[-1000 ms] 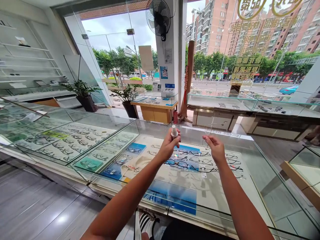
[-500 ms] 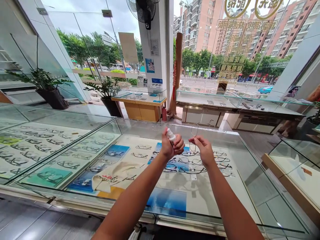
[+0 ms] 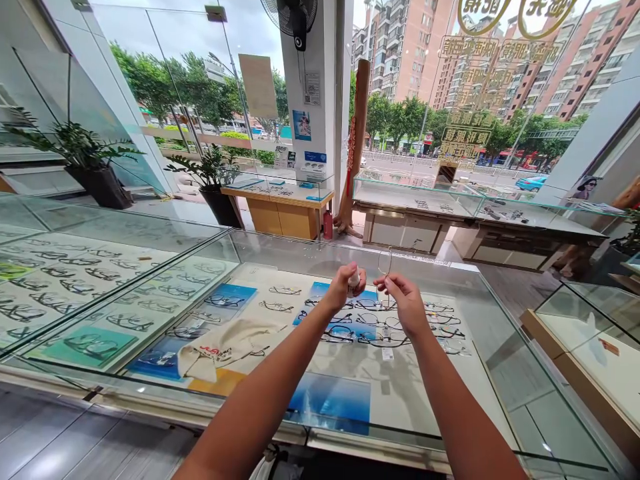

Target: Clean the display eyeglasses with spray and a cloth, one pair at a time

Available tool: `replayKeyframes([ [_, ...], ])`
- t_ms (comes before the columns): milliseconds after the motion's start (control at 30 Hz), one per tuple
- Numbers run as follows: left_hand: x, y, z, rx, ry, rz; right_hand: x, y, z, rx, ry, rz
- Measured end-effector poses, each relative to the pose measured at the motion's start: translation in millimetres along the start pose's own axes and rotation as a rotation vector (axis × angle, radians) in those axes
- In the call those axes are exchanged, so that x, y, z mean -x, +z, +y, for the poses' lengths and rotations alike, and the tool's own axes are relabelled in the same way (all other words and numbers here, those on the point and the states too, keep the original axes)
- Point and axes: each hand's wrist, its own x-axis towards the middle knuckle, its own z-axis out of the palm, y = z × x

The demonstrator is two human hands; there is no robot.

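Above the glass tabletop, the left hand is closed around a small white spray bottle, nozzle tilted toward 2 o'clock. The right hand pinches thin wire-rimmed glasses between fingertips, lenses rising toward 12 o'clock. Judging by this, the lenses are being sprayed; a cloth lies at 8 o'clock.

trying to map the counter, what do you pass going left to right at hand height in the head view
Beige cloth lying on the glass counter → left hand holding a small white bottle → thin wire-frame glasses pinched by the right hand.
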Motion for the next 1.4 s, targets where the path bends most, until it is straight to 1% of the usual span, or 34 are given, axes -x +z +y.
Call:
replayKeyframes([
  [67, -0.3, 0.5, -4.8, -0.179, 0.059, 0.062, 1.5, 2.2, -2.0, 0.008, 0.015, -0.044],
  [133, -0.7, 0.6, -9.9, -0.237, 0.085, 0.110, 3.0, 5.0, -3.3, 0.007, 0.032, -0.088],
  [200, -1.6, -0.2, -14.2, -0.232, 0.084, 0.137, 4.2, 7.4, -3.7, -0.006, 0.044, -0.121],
  [300, -3.1, -1.9, -17.1, -0.232, 0.079, 0.146, 5.7, 9.7, -4.0, -0.043, 0.048, -0.163],
  [500, -1.8, 0.9, -13.9, -0.201, 0.043, 0.108, 7.4, 10.7, -3.2, -0.062, 0.048, -0.216],
  [600, -1.2, 2.5, -13.8, -0.158, 0.017, 0.096, 5.6, 9.3, 0.0, -0.081, 0.043, -0.182],
  [667, -0.9, 3.4, -14.0, -0.171, -0.004, 0.072, 3.1, 6.8, 1.7, -0.124, 0.050, -0.125],
  [800, 1.3, 6.5, -13.9, -0.315, -0.034, -0.041, -2.3, 0.6, -0.5, -0.231, 0.067, 0.014],
  [867, 3.1, 8.6, -15.0, -0.380, -0.046, -0.096, -3.5, -1.2, -3.3, -0.268, 0.072, 0.057],
  [967, 5.5, 11.6, -19.0, -0.392, -0.060, -0.153, -3.2, -1.4, -5.8, -0.263, 0.079, 0.065],
  [1033, 6.3, 13.8, -20.8, -0.368, -0.050, -0.160, -2.7, -1.0, -5.8, -0.259, 0.084, 0.057],
  [1100, 6.0, 15.6, -19.5, -0.353, -0.014, -0.126, -3.0, -1.1, -5.0, -0.279, 0.089, 0.060],
  [1133, 5.3, 16.0, -17.3, -0.355, 0.018, -0.089, -3.6, -1.6, -4.7, -0.294, 0.089, 0.067],
  [1233, 0.2, 10.9, -6.5, -0.352, 0.117, 0.079, -6.4, -4.4, -4.3, -0.345, 0.089, 0.090],
  [1300, -6.6, -1.4, 2.1, -0.347, 0.170, 0.216, -8.3, -6.9, -4.6, -0.369, 0.093, 0.100],
  [1333, -11.0, -11.0, 6.3, -0.364, 0.185, 0.281, -9.1, -8.1, -4.8, -0.370, 0.096, 0.105],
  [1400, -21.1, -37.2, 14.8, -0.457, 0.158, 0.389, -10.7, -10.4, -4.6, -0.357, 0.098, 0.114],
])
